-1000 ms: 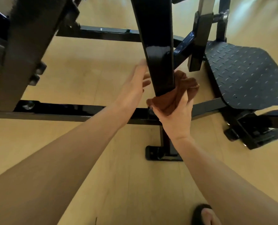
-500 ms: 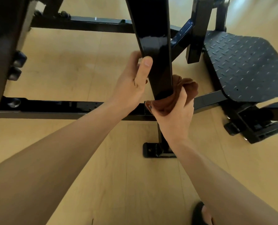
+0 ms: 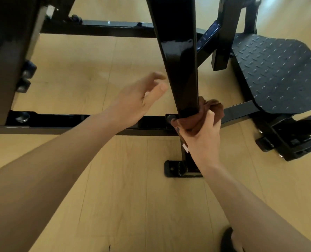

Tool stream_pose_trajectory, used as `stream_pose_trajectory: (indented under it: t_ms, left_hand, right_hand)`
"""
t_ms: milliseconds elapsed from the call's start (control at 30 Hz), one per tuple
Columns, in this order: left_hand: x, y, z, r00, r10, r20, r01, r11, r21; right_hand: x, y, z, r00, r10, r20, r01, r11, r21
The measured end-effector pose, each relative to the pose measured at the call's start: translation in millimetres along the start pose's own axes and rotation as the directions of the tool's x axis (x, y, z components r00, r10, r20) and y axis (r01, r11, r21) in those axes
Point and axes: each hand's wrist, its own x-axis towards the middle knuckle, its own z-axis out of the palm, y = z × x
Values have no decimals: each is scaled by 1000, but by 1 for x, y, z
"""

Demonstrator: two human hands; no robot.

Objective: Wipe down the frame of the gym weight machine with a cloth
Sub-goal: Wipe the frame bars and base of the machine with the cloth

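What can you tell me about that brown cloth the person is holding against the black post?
The cloth is a dark reddish-brown rag that looks soft, like terry or microfibre. It is bunched into a wad, not spread flat, with folds sticking out to the right of the post. The right hand grips it from below, fingers curled round it, and presses it against the lower end of the glossy black post. Part of the cloth is hidden behind the post. The left hand does not touch it.
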Motion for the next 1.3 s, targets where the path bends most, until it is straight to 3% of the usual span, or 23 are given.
stream_pose_trajectory:
  t_ms: [67, 133, 200, 267, 333, 433, 533, 600, 767, 933, 1100, 1200, 1300]
  left_hand:
    - [-18, -30, 2, 982, -175, 71, 159, 969, 189]
    - [-39, -57, 2, 952, -290, 104, 223, 882, 415]
    - [-55, -79, 1, 934, -335, 127, 199, 781, 591]
    - [-60, -93, -3, 927, -353, 129, 184, 726, 662]
    - [-59, -98, -6, 934, -341, 112, 179, 713, 678]
    - [-53, -98, -4, 954, -289, 80, 159, 713, 683]
    - [-50, -100, -2, 968, -249, 37, 153, 700, 698]
    - [-51, -102, -3, 975, -221, 3, 153, 687, 710]
    - [-53, -105, -3, 989, -139, -53, 136, 694, 707]
    - [-58, -107, -4, 991, -115, -65, 128, 711, 692]
    - [-60, -101, -3, 992, -107, -69, 125, 728, 674]
    - [-59, -101, -5, 990, -121, -70, 136, 721, 680]
    - [-60, -96, -3, 987, -149, -55, 148, 733, 664]
  right_hand:
    - [-15, -6, -5, 998, 12, -69, -10, 1000, 27]
    - [-46, -18, -1, 996, -2, -85, 6, 999, 43]
    - [-80, -32, 12, 994, -96, 56, 95, 995, 24]
    - [-93, -41, 32, 942, -246, 230, 277, 954, -116]
    - [-74, -49, 45, 907, -284, 312, 366, 898, -246]
    - [-32, -54, 53, 932, -217, 290, 337, 814, -473]
    - [-14, -53, 59, 887, -91, 453, 388, 678, -625]
    - [-16, -55, 65, 879, -60, 474, 396, 647, -652]
    - [-35, -80, 94, 853, -181, 489, 447, 738, -506]
    - [-32, -99, 114, 772, -236, 590, 590, 614, -525]
    - [-6, -73, 61, 838, -76, 540, 497, 513, -700]
    - [1, -71, 44, 833, 3, 553, 491, 457, -742]
    - [-5, -81, 61, 856, 22, 516, 429, 527, -734]
